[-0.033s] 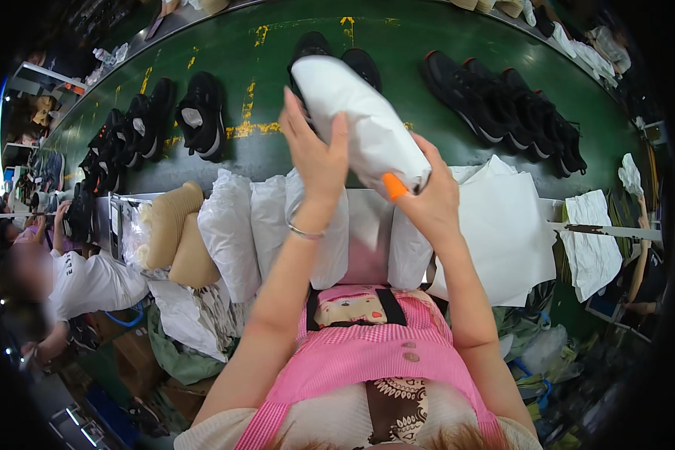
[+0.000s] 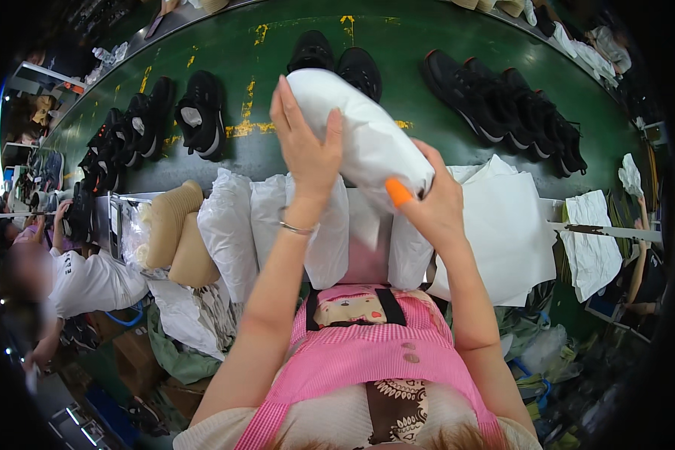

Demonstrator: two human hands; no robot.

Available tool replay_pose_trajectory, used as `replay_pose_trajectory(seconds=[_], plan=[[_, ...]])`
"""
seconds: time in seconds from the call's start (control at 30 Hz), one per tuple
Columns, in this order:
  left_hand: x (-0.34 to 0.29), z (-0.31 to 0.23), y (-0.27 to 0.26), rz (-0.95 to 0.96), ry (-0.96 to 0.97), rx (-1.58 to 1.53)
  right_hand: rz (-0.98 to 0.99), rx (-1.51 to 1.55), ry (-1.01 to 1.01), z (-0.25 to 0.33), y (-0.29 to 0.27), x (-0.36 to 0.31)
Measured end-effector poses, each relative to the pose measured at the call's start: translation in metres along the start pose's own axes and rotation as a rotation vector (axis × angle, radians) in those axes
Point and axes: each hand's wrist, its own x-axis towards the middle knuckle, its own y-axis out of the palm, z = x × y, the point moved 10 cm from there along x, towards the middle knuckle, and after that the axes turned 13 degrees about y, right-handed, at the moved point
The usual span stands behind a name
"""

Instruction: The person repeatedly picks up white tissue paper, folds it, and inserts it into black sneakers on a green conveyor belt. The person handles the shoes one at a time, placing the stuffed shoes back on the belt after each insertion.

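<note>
A long white paper-wrapped bundle point(image 2: 360, 124), rounded at its far end, is held aslant above the green work surface. My left hand point(image 2: 306, 146) presses along its left side, fingers stretched and thumb on top. At the bundle's near right end, my right hand point(image 2: 435, 206) grips it, with an orange cover point(image 2: 397, 192) on the thumb. The fingertips behind the bundle are hidden. Just beyond it stand two black shoes, one at the left point(image 2: 311, 52) and one at the right point(image 2: 360, 71), the latter partly covered by the bundle.
Similar white bundles point(image 2: 229, 232) stand in a row before me, beside tan shoe-shaped forms point(image 2: 176, 229). White paper sheets point(image 2: 499, 232) lie at the right. Black shoes line up at the right point(image 2: 495, 105) and left point(image 2: 201, 116). Another person point(image 2: 94, 281) works at the far left.
The bundle's far end has dropped slightly toward me, showing more of the black shoes. My left hand has shifted a little to the left along with it.
</note>
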Motion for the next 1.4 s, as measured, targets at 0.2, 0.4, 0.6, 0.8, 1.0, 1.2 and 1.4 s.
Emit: replay_pose_trajectory(seconds=[0.2, 0.4, 0.6, 0.8, 1.0, 1.2, 1.4], plan=[[-0.041, 0.093, 0.028, 0.281, -0.738, -0.418, 0.059, -0.059, 0.008, 0.018, 0.011, -0.019], [-0.08, 0.124, 0.033, 0.117, -1.233, -0.904, 0.019, -0.2, -0.269, 0.053, 0.049, -0.038], [-0.062, 0.175, 0.064, 0.867, -1.035, -0.475, 0.002, -0.3, -0.028, 0.025, 0.065, 0.01], [-0.008, 0.26, 0.143, 0.686, -0.199, 0.368, -0.047, -0.182, 0.008, 0.023, 0.066, 0.042], [-0.004, 0.291, 0.183, 0.91, -0.177, 0.287, -0.033, -0.156, 0.089, 0.025, 0.089, 0.085], [-0.032, 0.291, 0.152, 1.118, -0.298, 0.123, 0.029, -0.352, 0.194, 0.023, 0.109, 0.126], [-0.042, 0.281, 0.131, 1.176, -0.549, -0.033, -0.011, -0.631, -0.035, 0.08, 0.14, 0.133]])
